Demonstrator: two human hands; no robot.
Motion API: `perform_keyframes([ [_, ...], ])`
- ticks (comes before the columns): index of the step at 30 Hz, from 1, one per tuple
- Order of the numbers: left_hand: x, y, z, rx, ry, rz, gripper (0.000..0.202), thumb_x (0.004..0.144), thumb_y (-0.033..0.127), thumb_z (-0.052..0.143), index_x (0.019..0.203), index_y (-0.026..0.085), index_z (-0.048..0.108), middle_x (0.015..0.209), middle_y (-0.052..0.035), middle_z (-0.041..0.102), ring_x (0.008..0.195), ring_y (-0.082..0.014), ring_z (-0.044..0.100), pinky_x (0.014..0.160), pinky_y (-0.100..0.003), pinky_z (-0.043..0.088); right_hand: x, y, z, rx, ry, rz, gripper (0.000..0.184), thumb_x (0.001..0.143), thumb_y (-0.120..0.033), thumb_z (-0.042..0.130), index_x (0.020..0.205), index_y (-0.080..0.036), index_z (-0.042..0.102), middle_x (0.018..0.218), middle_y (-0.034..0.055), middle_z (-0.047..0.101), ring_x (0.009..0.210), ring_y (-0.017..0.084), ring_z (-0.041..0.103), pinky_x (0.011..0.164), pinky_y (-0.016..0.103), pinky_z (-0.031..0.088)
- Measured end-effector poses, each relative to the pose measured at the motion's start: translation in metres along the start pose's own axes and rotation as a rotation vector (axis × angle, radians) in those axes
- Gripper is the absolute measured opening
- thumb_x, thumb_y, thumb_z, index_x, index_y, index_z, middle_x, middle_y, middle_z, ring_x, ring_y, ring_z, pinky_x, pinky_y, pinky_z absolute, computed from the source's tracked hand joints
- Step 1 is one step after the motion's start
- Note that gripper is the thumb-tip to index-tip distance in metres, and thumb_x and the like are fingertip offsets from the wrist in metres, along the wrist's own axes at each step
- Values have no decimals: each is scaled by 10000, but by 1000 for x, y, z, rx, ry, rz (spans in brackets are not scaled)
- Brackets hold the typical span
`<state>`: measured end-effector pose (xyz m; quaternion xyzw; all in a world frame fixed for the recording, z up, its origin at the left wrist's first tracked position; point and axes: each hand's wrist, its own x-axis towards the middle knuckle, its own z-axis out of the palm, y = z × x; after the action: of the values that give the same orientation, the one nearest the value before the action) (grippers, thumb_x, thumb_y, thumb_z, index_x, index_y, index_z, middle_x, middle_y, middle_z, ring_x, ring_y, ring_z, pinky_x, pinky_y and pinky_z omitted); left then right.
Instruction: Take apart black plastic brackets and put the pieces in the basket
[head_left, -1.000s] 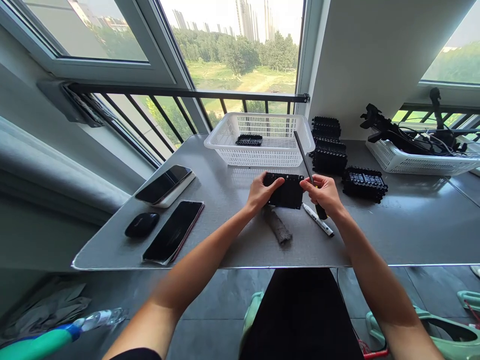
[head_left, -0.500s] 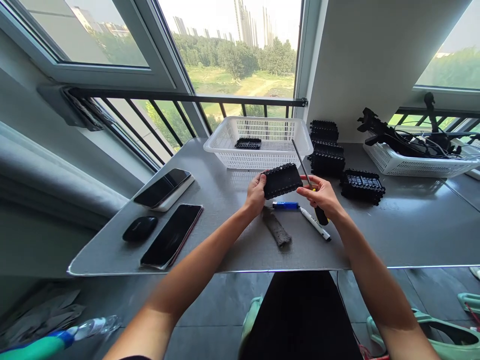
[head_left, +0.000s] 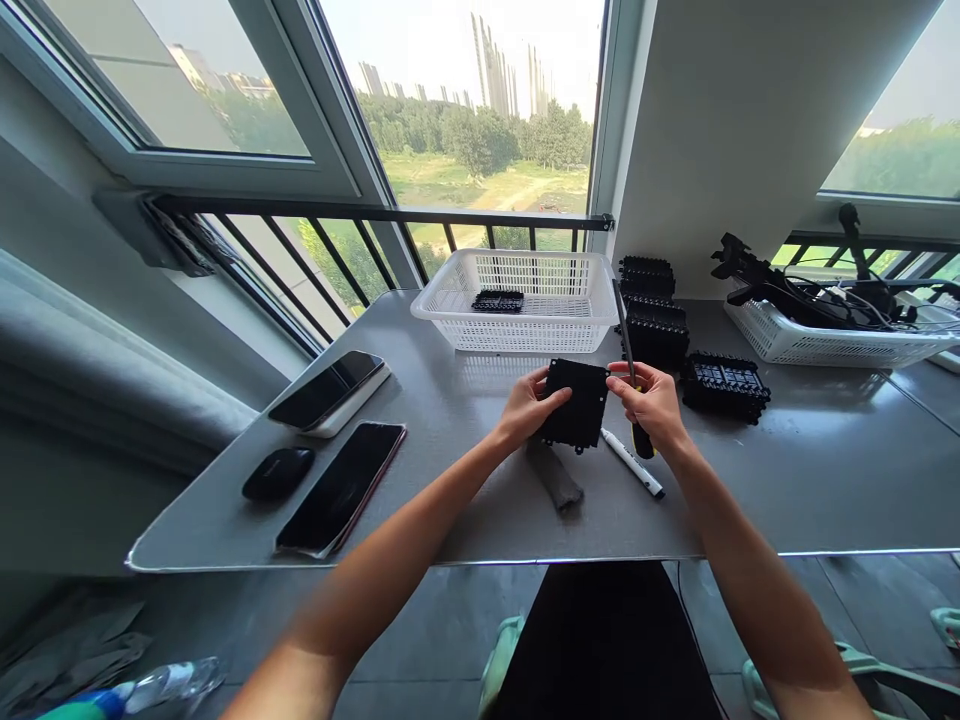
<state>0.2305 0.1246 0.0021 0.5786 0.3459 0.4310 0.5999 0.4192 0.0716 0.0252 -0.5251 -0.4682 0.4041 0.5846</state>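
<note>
Black panel [head_left: 576, 403] and screwdriver [head_left: 627, 340] were held before the white basket [head_left: 517, 336]

The left hand [head_left: 527, 410] gripped the panel, thumb across its face, on the basket's near side above the table [head_left: 847, 460]. The right hand [head_left: 651, 405] had its fingers wrapped round the screwdriver, its shaft pointing up toward the basket's right end; whether those fingertips also touched the panel could not be told. Nearer than the basket, a grey cloth strip [head_left: 555, 482] and a white marker [head_left: 634, 464] lay below the hands. Inside the basket sat a black slotted part [head_left: 498, 301]. Stacked black parts [head_left: 654, 325] stood just right of the basket; two smartphones [head_left: 341, 485] and a black case [head_left: 277, 474] lay to its left, nearer the table's front edge.
</note>
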Motion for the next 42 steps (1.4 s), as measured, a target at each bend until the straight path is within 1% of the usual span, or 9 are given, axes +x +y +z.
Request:
perform_keyframes([
  [7,-2,7,0,83,187,150,400,684,353,741,999,160,588,839,-38,721,717,-168,689,618,-245,565,-3,-4,2,75,-85,-12,455,802,-624,576,796,-171,617,610,-10,547,396,63,404,319,192,275],
  [13,-7,10,4,155,239,193,361,696,292,709,979,190,510,741,11,683,583,-124,654,501,-185,509,-15,-9,9,-55,-259,-8,442,824,-602,562,709,-176,583,547,-17,533,381,91,463,322,203,321],
  [18,-8,9,6,185,255,239,358,695,265,692,984,200,491,655,53,624,496,-89,595,455,-160,463,-19,-4,18,-180,-326,13,424,844,-577,536,677,-188,562,508,-17,539,363,107,459,318,213,335],
  [22,-10,9,5,178,262,240,356,700,278,690,983,203,488,667,48,627,502,-98,606,443,-161,458,-18,-1,17,-215,-312,33,428,848,-580,517,665,-195,552,493,-19,536,355,112,447,320,218,310],
  [25,-11,10,5,180,281,243,363,694,287,701,982,204,495,697,32,648,550,-123,645,467,-176,486,-17,-3,13,-317,-266,-25,451,868,-570,490,632,-191,551,486,-10,544,373,111,450,368,226,313],
  [32,-9,10,3,175,320,197,387,688,315,705,982,204,479,743,2,680,569,-162,676,458,-209,516,-17,-7,9,-655,-28,-258,422,922,-470,449,640,-191,591,534,6,578,479,123,475,498,255,302],
  [36,-8,13,-2,222,357,192,361,693,310,700,964,197,490,758,-16,692,617,-183,695,506,-246,556,-15,-6,2,-712,86,-292,386,936,-438,427,694,-196,604,583,12,602,499,126,481,514,260,296],
  [38,-8,13,-3,240,355,206,351,697,306,696,963,199,494,760,-15,695,621,-182,696,516,-248,560,-14,-7,2,-686,49,-279,399,933,-447,430,667,-196,591,562,8,591,492,124,479,510,255,298],
  [42,-9,10,0,276,301,234,342,697,290,690,970,205,501,729,7,687,596,-166,688,491,-219,537,-18,-6,12,-567,-177,-240,425,925,-450,442,609,-191,557,525,-5,575,477,113,469,491,237,299],
])
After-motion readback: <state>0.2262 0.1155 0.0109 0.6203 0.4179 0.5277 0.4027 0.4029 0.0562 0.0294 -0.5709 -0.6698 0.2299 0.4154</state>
